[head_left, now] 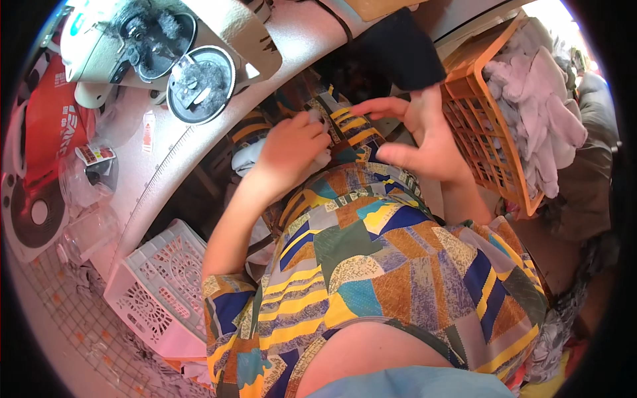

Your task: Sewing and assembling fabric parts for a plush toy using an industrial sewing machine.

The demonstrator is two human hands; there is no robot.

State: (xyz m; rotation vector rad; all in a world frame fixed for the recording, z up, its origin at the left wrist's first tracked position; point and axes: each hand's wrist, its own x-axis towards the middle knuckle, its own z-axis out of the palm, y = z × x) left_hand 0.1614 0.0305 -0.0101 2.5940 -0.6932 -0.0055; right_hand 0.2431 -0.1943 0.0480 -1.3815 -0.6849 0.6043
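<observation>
White fabric lies bunched on the person's lap, the left hand curled over it. From where I stand it looks soft, light and floppy; pinching a folded edge should suit it best. The right hand is spread, seemingly holding nothing, beside an orange basket of pale gloves.

Place: apparently a small textile workshop | Landmark: cream-coloured, hard-cased machine, its round, silver-rimmed disc furred with grey lint | Under it: silvery worktable marked with a long black ruler scale | Right of it: orange plastic lattice basket heaped with pale fabric gloves
</observation>
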